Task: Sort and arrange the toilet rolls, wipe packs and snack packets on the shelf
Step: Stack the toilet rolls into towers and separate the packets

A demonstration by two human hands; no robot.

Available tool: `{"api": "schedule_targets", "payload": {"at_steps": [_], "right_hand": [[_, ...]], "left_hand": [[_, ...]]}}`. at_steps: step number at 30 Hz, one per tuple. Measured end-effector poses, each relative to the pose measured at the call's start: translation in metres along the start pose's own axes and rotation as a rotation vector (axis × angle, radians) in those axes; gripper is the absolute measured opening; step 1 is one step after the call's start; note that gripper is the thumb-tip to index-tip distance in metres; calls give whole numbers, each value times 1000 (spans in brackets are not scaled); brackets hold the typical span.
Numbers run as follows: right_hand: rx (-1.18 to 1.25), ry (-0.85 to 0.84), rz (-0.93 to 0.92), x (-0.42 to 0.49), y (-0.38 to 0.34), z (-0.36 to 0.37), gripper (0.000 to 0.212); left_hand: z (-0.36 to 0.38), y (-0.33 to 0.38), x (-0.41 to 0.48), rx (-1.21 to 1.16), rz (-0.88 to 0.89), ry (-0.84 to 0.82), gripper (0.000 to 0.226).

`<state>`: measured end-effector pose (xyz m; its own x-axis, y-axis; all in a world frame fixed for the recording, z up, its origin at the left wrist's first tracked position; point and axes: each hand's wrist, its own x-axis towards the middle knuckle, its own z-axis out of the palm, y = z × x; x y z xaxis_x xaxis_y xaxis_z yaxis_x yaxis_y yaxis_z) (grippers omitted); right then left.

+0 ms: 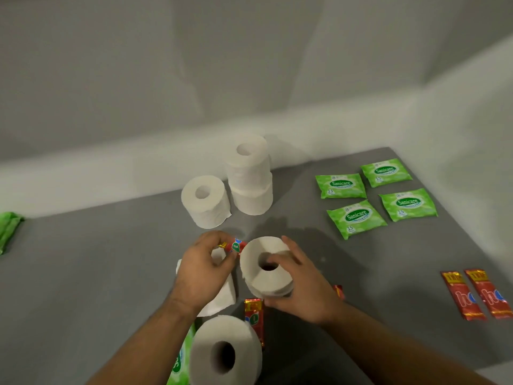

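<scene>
A green wipe pack (8,229) lies at the grey shelf's (83,273) left edge, with bare shelf beside it. At centre, the left hand (202,270) pinches a red snack packet (234,245); the right hand (302,287) grips a toilet roll (266,268). Behind stand three rolls, two stacked (249,176). Four wipe packs (356,218) and two snack packets (477,294) line the right edge.

Both bare forearms reach forward from the lower edge of the view and come close together. The left hand (204,269) is just to the left of the toilet roll (266,266), palm down, with its fingers curled in a grip on a snack packet (234,245). The right hand (301,287) wraps the toilet roll from the right, thumb under it and fingers over its top.
</scene>
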<state>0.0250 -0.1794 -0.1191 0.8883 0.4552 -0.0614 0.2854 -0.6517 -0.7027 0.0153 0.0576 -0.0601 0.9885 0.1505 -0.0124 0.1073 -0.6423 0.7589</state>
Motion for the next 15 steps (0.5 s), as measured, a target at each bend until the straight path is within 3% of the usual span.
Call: {"api": "schedule_targets", "payload": {"at_steps": [4, 7, 11, 15], "right_hand": [[6, 113, 120, 9, -1, 10, 47], [15, 232, 189, 13, -12, 2, 47], [96, 386, 236, 19, -46, -15, 48], [173, 485, 234, 34, -90, -25, 50]], "left_hand": [[-14, -14, 1, -11, 20, -15, 28], [-24, -15, 2, -19, -42, -76, 40], [-36, -11, 9, -27, -50, -191, 71], [-40, -11, 23, -141, 70, -235, 103]]}}
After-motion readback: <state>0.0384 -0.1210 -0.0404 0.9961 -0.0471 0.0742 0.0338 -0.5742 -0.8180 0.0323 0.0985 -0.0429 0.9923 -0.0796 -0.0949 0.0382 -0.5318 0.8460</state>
